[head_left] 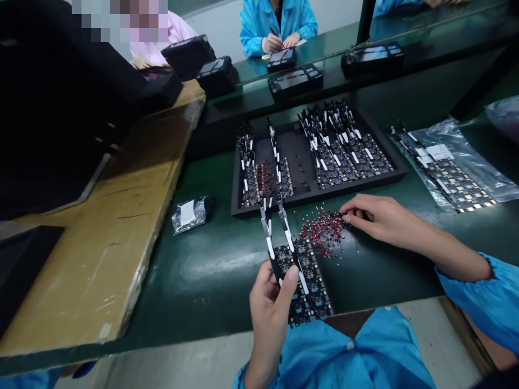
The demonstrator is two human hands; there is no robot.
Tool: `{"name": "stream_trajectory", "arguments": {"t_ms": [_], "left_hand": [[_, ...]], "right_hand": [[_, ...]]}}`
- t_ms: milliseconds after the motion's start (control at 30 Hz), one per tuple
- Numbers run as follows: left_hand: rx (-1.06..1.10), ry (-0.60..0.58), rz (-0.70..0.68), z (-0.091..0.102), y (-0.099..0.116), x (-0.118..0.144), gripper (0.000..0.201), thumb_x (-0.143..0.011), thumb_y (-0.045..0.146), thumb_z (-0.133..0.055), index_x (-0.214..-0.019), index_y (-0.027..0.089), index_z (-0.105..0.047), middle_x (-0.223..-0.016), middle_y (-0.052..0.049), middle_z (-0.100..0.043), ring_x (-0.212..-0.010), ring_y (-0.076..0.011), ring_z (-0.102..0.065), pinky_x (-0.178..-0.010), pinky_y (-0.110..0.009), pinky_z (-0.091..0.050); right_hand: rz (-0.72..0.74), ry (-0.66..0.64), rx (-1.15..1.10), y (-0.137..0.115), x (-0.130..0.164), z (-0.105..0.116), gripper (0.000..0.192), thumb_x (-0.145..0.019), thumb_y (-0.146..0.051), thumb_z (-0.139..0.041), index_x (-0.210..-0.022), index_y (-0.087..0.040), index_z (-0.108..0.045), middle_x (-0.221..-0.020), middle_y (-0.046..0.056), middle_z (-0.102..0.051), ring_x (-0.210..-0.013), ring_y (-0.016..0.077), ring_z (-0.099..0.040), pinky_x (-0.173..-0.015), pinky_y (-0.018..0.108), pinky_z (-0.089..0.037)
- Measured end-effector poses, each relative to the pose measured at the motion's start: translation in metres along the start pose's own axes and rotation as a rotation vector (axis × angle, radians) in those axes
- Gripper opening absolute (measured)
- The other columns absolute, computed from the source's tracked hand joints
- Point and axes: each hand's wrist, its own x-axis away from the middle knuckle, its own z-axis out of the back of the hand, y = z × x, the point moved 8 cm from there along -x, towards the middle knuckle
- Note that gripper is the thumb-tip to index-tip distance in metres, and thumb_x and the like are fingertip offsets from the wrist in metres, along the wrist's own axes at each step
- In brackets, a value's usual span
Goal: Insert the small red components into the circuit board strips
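My left hand [272, 308] grips a dark circuit board panel [310, 270] by its left side, thumb on top. Two black strips with white labels run along the panel and stick out past its far end. Beyond the panel's right edge, a loose pile of tiny red-and-black wired parts [324, 229] with pale tips lies on the green table. At the right of that pile is my right hand [371, 216], thumb and forefinger pinched together. Whatever is between those fingertips is too small to make out.
A black foam tray [265, 208] behind the pile holds several similar panels. More panels [454, 181] lie on a clear plastic bag to the right. A small silver packet [190, 213] sits left, beside a large cardboard sheet [117, 259]. Two people sit across the table behind black devices [295, 81].
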Motion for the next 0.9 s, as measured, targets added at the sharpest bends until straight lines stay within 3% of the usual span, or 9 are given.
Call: {"name": "stream_trajectory", "arguments": {"t_ms": [167, 400, 633, 900], "left_hand": [[-0.011, -0.011, 0.013, -0.001, -0.002, 0.0, 0.036, -0.075, 0.041, -0.079, -0.104, 0.019, -0.075, -0.069, -0.006, -0.079, -0.054, -0.0278, -0.072, -0.049, -0.03, -0.057], [-0.017, 0.008, 0.032, -0.002, -0.001, -0.001, 0.038, -0.072, 0.043, -0.081, -0.1, 0.018, -0.076, -0.071, -0.009, -0.081, -0.056, -0.0301, -0.074, -0.05, -0.032, -0.057], [0.015, 0.011, 0.073, -0.002, -0.005, -0.001, 0.038, -0.067, 0.049, -0.083, -0.099, 0.029, -0.077, -0.078, -0.012, -0.082, -0.061, -0.0369, -0.074, -0.05, -0.04, -0.061], [0.012, -0.009, 0.011, -0.003, -0.003, -0.002, 0.038, -0.073, 0.04, -0.081, -0.103, 0.018, -0.075, -0.072, -0.009, -0.081, -0.06, -0.0312, -0.075, -0.051, -0.032, -0.058]], "right_hand": [[0.076, -0.074, 0.016, -0.009, 0.003, -0.007, 0.018, -0.098, -0.034, -0.059, -0.107, -0.022, -0.071, -0.099, 0.005, -0.069, -0.082, 0.0193, -0.064, -0.075, 0.032, -0.047], [-0.04, 0.045, 0.149, -0.002, 0.001, -0.011, 0.028, -0.1, -0.047, -0.057, -0.098, -0.021, -0.067, -0.092, 0.004, -0.067, -0.08, 0.0204, -0.063, -0.069, 0.031, -0.043], [0.007, 0.071, 0.114, -0.01, -0.003, -0.025, 0.013, -0.1, -0.032, -0.058, -0.098, -0.025, -0.069, -0.092, 0.001, -0.067, -0.081, 0.0194, -0.064, -0.071, 0.03, -0.046], [0.003, 0.155, -0.023, -0.006, 0.0, -0.008, 0.016, -0.101, -0.036, -0.058, -0.097, -0.025, -0.068, -0.094, 0.001, -0.072, -0.079, 0.0183, -0.066, -0.069, 0.03, -0.046]]}}
